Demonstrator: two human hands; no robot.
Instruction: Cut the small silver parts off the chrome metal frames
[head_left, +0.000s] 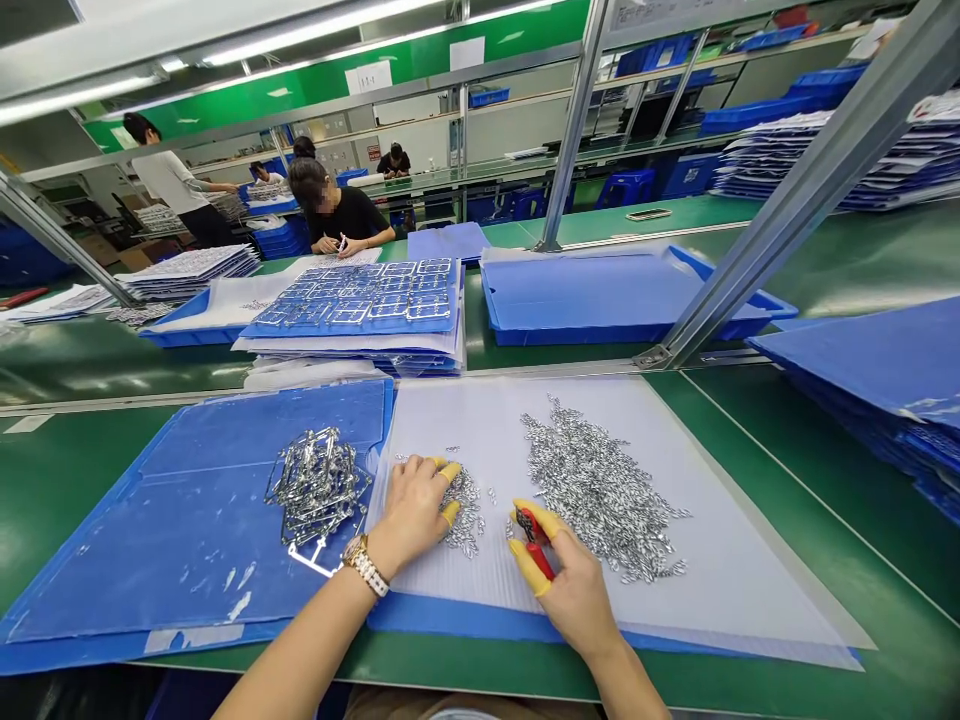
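My left hand (411,508), with yellow finger cots and a watch on its wrist, reaches over a small heap of shiny metal-coloured pieces (466,515). Its fingers are apart and touch the heap's left side; their tips are partly hidden. In my right hand (576,590), also wearing yellow finger cots, is a small pair of red-handled nippers (538,560). A much larger pile of the same small pieces (600,490) lies to its right. Both heaps rest on a white sheet (457,420). Left of my left hand, tangled silvery sprue frames (319,485) are piled on a blue board (187,530).
Behind the white sheet stand a stack topped with silvery framed parts (360,295) and a blue tray (585,295). A slanted metal post (780,210) rises at the right, near stacked blue boards (877,360). Across the bench a person in black (349,215) works with their hands.
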